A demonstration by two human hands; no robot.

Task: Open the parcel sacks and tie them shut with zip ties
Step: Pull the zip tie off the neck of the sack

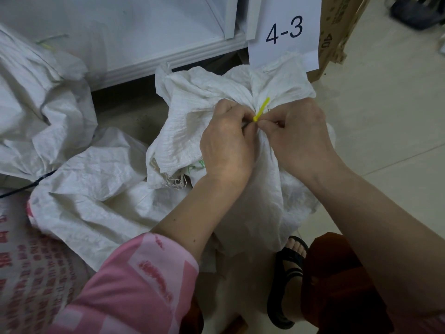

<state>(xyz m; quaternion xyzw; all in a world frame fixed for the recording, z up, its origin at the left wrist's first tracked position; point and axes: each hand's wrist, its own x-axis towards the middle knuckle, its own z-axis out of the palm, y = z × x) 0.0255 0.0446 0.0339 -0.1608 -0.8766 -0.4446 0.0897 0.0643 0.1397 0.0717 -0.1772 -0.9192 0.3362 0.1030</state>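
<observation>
Hands meet at the gathered neck of a white woven sack (192, 112) in the middle of the scene. The left hand (226, 143) has its fingers curled in against the bunched fabric, its fingertips pinching at the base of a yellow zip tie (262, 112). The right hand (301, 138) comes in from the right, its thumb and forefinger pinching the same tie at the neck, touching the left hand's fingertips. The tie's free end sticks up and away toward the far side, tilted a little to the right.

Left of this sack lies a second white sack (94, 189), crumpled flat on the floor, and farther left a third one (36, 104) with a green tie (50, 42) near its far edge. A paper sign (284, 30) reading 4-3 hangs just beyond the held sack, on a cardboard box (337, 27). At the near edge are a pink sleeve (134, 285) and a foot in a black sandal (287, 273).
</observation>
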